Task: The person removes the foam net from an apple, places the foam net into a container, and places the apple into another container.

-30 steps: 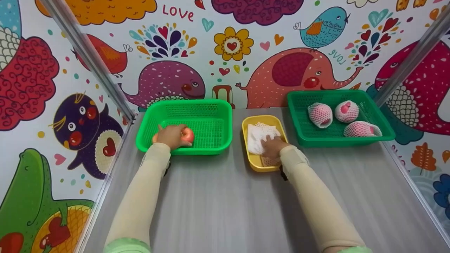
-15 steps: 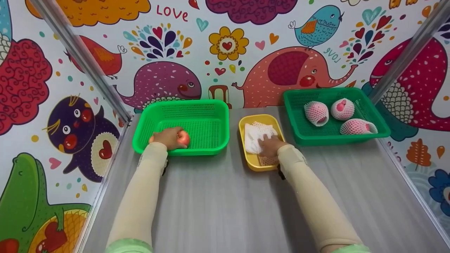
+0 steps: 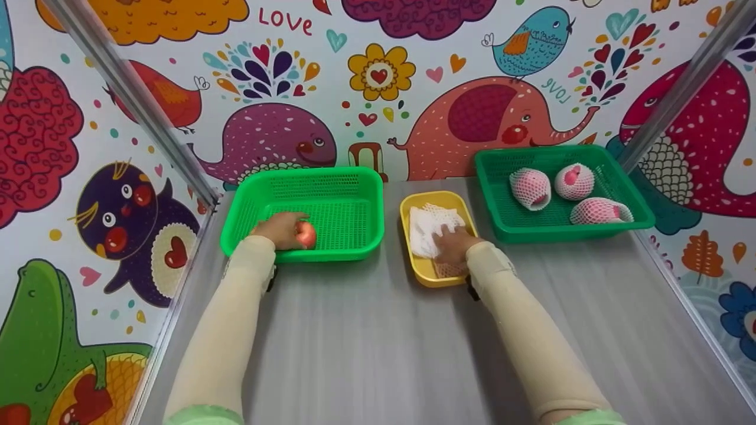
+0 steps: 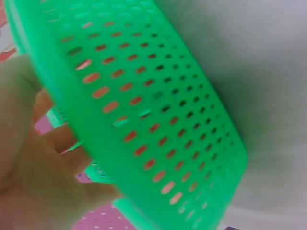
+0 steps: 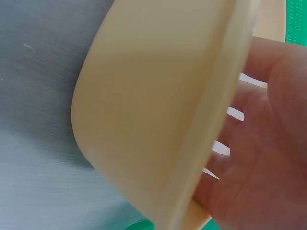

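Observation:
In the head view my left hand (image 3: 279,229) reaches into the bright green basket (image 3: 302,255) at the left. A red apple (image 3: 306,235) lies against its right side, and an orange-red patch shows at its left. In the left wrist view the fingers (image 4: 62,138) pass spread over the rim. Their tips are hidden, so the hold on the apple is unclear. My right hand (image 3: 453,245) rests with spread fingers on white foam fruit nets (image 3: 426,230) in the yellow tray (image 3: 430,281). The right wrist view shows the palm beside the tray's rim.
A darker green basket (image 3: 567,235) stands at the back right. It holds three pinkish-red fruits (image 3: 576,182) in white foam nets. A printed wall (image 3: 378,130) rises behind the baskets, with metal posts (image 3: 688,88) at the corners. Grey tabletop (image 3: 360,342) extends in front.
The left hand and the apple have shifted slightly towards the basket's front, and more of the apple shows. The right hand stays on the nets. The whole view has shifted slightly.

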A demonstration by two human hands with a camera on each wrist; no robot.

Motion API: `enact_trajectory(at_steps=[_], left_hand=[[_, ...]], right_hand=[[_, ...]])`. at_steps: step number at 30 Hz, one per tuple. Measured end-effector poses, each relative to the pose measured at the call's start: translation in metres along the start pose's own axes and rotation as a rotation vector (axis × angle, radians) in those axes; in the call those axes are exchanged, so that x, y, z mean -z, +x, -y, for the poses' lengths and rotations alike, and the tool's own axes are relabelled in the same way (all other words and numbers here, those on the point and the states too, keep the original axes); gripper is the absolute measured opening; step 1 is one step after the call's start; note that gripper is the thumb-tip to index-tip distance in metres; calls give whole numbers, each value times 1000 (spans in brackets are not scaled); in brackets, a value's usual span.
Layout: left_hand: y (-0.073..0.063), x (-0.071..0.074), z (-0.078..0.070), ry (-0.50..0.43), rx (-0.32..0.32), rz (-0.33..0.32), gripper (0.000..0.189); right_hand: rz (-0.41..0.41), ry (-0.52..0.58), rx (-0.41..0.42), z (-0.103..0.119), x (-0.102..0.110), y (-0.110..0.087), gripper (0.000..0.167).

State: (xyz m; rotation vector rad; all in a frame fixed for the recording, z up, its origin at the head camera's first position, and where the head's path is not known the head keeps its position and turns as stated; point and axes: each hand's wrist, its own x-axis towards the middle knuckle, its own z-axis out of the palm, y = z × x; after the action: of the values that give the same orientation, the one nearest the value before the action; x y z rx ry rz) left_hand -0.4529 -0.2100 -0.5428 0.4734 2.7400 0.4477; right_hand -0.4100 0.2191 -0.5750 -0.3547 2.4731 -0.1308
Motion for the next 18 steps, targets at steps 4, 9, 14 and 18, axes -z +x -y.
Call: enact_trajectory(at_steps=[4,9,14,18], left_hand=[[-10,8,-7,-46,-32,-63,70],[-27,0,-29,-92,-129,-240,52],[-50,-29,-64,-116,-263,-429,39],[-77,-53,-88,-187,-351,-547,33]], right_hand=[[-3,-1,-16,4,1,6,79],[-32,34,-24,4,-4,11,79],[-102,51,33,-6,-11,0,75],[-208,109,110,-9,-15,-20,75]])
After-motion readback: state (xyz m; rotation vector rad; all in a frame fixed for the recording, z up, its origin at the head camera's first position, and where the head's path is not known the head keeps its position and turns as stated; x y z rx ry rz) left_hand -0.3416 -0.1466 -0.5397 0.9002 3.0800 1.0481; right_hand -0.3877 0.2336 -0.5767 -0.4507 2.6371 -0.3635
